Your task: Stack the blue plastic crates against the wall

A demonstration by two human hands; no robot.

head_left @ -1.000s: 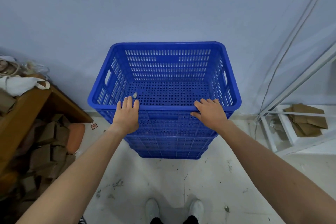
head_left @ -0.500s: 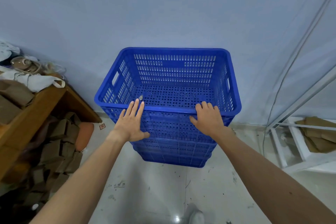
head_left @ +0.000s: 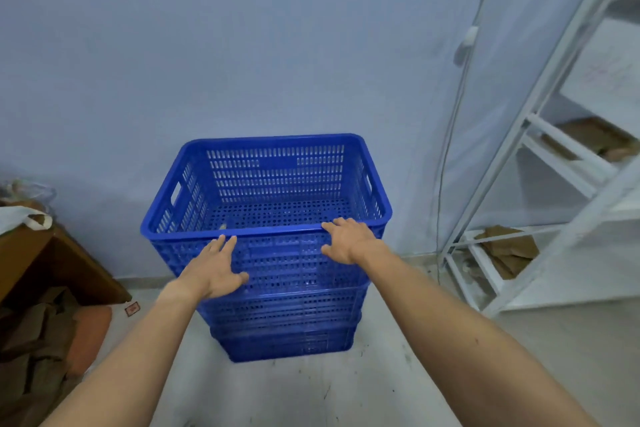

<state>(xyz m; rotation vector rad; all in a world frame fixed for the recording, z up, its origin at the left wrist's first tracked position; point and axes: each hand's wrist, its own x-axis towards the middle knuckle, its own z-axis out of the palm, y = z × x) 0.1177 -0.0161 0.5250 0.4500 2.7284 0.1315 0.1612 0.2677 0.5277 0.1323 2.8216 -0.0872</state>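
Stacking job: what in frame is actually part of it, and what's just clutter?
Part of the job:
- stack of blue crates
- wall behind it
- left hand, open on the stack's front
- right hand, open at the top rim

Clutter:
- white shelving rack
- wooden desk
- cardboard scraps
- hanging cable

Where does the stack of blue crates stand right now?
In the head view, the stack of blue crates stands centre frame on the floor against the wall, between the wooden desk and white shelving.
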